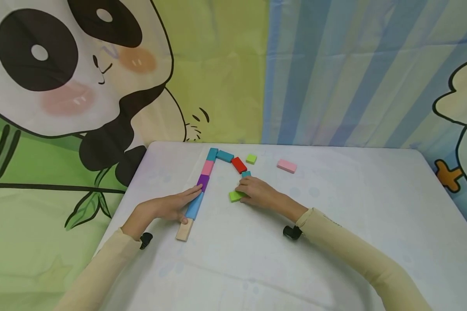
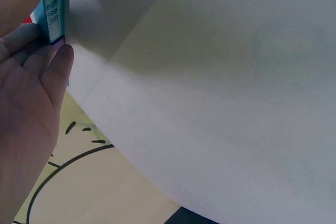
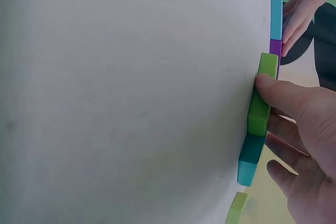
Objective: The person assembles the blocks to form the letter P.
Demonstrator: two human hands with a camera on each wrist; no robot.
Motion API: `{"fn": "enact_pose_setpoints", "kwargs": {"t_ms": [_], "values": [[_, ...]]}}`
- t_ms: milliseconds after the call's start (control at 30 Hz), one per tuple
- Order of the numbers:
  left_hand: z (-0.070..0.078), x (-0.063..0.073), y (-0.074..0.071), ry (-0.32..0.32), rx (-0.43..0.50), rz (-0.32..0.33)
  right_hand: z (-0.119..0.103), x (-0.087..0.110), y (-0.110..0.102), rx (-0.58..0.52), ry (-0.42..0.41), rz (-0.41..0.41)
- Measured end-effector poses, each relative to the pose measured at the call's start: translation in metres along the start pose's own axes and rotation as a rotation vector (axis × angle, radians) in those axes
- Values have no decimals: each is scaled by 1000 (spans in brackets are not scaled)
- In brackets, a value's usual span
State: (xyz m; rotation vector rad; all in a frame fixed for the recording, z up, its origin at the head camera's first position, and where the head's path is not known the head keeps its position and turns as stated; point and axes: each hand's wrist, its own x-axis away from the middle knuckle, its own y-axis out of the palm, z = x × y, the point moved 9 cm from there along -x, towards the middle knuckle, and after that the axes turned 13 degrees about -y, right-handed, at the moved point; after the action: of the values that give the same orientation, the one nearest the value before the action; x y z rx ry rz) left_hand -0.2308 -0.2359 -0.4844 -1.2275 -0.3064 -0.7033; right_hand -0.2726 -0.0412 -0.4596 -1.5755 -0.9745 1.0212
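A row of flat blocks runs up the table's left side: plain wood, blue, purple, pink and teal. My left hand lies along its left side, fingers extended to the purple block, thumb by the joint of the blue and wooden ones. Between thumb and fingers, my right hand pinches a green block. That block's end meets a teal block, partly hidden behind the hand in the head view. A red block and another teal block continue the bend toward the row's top.
Beyond the right hand lie a small green block and a loose pink block. The white table ends at the back against a printed cloth with a panda. Small black cameras sit at both wrists.
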Motion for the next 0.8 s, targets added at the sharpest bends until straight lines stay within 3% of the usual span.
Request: {"fn": "enact_pose_setpoints", "kwargs": {"t_ms": [100, 200, 300, 433, 533, 667, 800], "values": [[-1, 1, -1, 1, 0, 5, 2, 1, -4, -19, 4, 11], [-1, 1, -1, 8, 5, 5, 16, 11, -17, -43, 68, 78], [-2, 1, -1, 8, 4, 5, 48, 32, -35, -12, 196, 125], [-3, 2, 0, -1, -2, 8, 103, 76, -49, 44, 356, 195], [-3, 3, 0, -5, 0, 5, 135, 106, -45, -35, 460, 246], [-3, 3, 0, -1, 4, 4, 150, 122, -37, -144, 543, 204], [-2, 0, 0, 3, 11, 4, 149, 119, -36, -141, 521, 139]]}}
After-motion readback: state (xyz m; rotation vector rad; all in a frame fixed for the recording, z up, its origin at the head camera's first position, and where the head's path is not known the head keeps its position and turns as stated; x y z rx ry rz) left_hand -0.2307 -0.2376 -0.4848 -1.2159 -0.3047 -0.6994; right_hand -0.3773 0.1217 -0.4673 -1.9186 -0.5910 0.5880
